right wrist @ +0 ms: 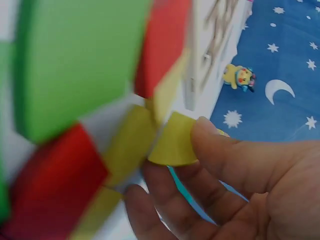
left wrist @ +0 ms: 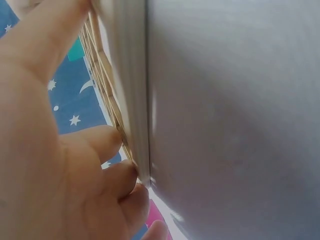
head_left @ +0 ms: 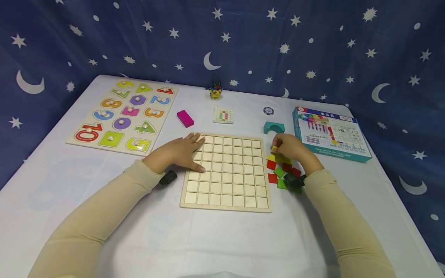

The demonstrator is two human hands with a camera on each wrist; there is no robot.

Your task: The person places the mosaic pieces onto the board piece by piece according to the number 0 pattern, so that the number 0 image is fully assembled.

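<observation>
We are resting our left hand (head_left: 179, 152) over the left edge of the gridded wooden board (head_left: 227, 177), its fingers spreading wide and holding nothing, the thumb lying across the cells. With our right hand (head_left: 291, 146) we are pinching a yellow piece (right wrist: 175, 140) — the grip is narrow, with the thumb pressing one face and fingers lying behind — at the far end of the heap just beside the board's right edge. Red tiles (head_left: 272, 178) and green tiles (head_left: 279, 172) are lying close together there.

For doing this well, we should be pinching that one piece alone, near its edge, so that no neighbour is riding along. We should be minding the black wrist device (head_left: 294, 180) too: in the head view it is covering some tiles, and a dipping wrist could be scattering them. The turquoise arch block (head_left: 274, 127) is standing just beyond our right hand, so we should be giving it room. Our left hand is sitting well for steadying; how firmly it is pressing we cannot tell, but light, flat pressure should be serving on this white surface (head_left: 222, 239).
</observation>
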